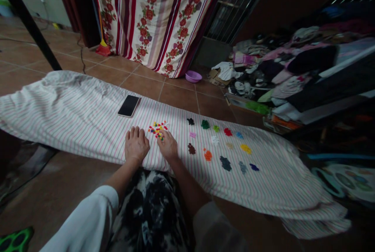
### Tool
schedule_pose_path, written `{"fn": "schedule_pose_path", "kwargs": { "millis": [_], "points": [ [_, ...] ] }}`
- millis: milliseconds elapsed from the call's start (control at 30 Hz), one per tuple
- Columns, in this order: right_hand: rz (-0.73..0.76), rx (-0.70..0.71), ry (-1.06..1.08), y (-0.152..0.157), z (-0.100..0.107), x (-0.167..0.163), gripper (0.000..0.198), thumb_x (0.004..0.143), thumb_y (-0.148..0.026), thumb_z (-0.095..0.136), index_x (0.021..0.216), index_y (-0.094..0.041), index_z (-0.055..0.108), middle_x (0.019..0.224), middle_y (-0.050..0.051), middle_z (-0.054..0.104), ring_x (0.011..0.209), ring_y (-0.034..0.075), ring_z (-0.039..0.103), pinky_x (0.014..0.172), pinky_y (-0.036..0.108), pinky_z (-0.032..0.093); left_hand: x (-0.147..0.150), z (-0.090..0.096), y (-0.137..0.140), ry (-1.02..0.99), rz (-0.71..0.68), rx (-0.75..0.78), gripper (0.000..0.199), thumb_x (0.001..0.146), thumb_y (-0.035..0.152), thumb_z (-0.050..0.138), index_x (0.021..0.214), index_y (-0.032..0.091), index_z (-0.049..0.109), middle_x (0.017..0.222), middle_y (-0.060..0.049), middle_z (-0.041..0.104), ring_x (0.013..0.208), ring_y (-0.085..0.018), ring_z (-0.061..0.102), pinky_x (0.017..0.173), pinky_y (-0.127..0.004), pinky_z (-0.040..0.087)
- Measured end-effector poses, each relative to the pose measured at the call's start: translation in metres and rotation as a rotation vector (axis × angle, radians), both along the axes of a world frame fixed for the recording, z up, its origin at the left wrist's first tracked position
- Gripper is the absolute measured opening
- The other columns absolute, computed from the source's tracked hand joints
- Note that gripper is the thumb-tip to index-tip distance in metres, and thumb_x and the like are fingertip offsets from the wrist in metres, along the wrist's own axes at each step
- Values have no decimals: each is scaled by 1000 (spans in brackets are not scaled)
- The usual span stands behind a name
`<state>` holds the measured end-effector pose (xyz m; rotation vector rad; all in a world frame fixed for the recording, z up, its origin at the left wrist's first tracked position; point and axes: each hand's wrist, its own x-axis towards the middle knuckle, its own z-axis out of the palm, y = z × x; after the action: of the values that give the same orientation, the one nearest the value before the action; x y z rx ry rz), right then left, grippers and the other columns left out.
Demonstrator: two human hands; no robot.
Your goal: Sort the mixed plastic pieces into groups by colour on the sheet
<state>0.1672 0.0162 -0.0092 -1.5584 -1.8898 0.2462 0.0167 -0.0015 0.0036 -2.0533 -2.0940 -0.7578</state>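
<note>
A striped cloth (88, 113) is spread out, and on it a mixed pile of small coloured pieces (158, 128) is scattered just beyond the two hands. The left hand (136, 145) is laid palm down on the cloth, near the pile's left edge, with its fingers extended and nothing seen to be gripped. The right hand (169, 146) is bent over the pile's near right side, its fingertips set among the pieces; whether one is pinched cannot be told. To the right, single-colour heaps are arranged in rough rows, with black (190, 121), dark green (205, 124), red (227, 131), orange (208, 155), yellow (245, 149) and dark grey (225, 163) heaps included. A phone (129, 106) is placed beyond the left hand, and a purple basin (193, 76) is seen on the tiled floor (178, 95).
</note>
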Motion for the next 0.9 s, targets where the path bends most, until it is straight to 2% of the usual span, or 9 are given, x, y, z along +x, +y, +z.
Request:
{"fn": "schedule_pose_path", "kwargs": {
  "millis": [100, 267, 433, 633, 800, 900],
  "points": [
    [31, 9, 51, -1, 0, 1, 33, 89, -20, 51, 120, -21, 64, 103, 5, 70, 84, 17, 67, 86, 28, 53, -1, -3, 0, 22, 7, 32, 37, 90, 23, 41, 114, 10, 65, 132, -20, 64, 131, -35, 54, 110, -50, 39],
    [16, 5, 203, 2, -5, 3, 30, 96, -27, 42, 116, -25, 65, 116, 4, 71, 98, 17, 68, 87, 29, 53, -1, -3, 0, 37, 3, 37, 36, 90, 23, 41, 112, 9, 66, 131, -20, 65, 129, -35, 55, 109, -49, 40],
    [-94, -33, 382, 9, -10, 10, 31, 96, -31, 43, 114, -23, 67, 102, 4, 74, 87, 17, 69, 84, 30, 54, -1, -3, -1, 36, -5, 27, 38, 90, 23, 41, 114, 9, 66, 132, -21, 64, 130, -35, 54, 109, -50, 39],
    [-124, -35, 258, 9, -5, 8, 23, 92, -23, 50, 99, -25, 72, 96, 3, 70, 85, 16, 65, 83, 28, 51, -1, 0, -2, 37, -5, 14, 36, 89, 22, 42, 113, 10, 66, 131, -21, 64, 130, -34, 54, 109, -50, 39],
    [-121, -108, 162, 10, 0, 3, 23, 88, -17, 56, 100, -26, 74, 101, 3, 67, 89, 17, 65, 82, 27, 50, -2, -1, -1, 75, -3, 25, 34, 90, 23, 41, 112, 11, 65, 129, -19, 65, 128, -34, 54, 108, -49, 40],
    [-121, -88, 221, 11, -1, 5, 22, 89, -19, 57, 102, -26, 73, 100, 3, 68, 88, 16, 65, 82, 26, 50, -3, -2, -1, 95, -8, 30, 33, 90, 23, 41, 110, 12, 65, 128, -18, 65, 126, -34, 55, 106, -48, 40]
  ]
}}
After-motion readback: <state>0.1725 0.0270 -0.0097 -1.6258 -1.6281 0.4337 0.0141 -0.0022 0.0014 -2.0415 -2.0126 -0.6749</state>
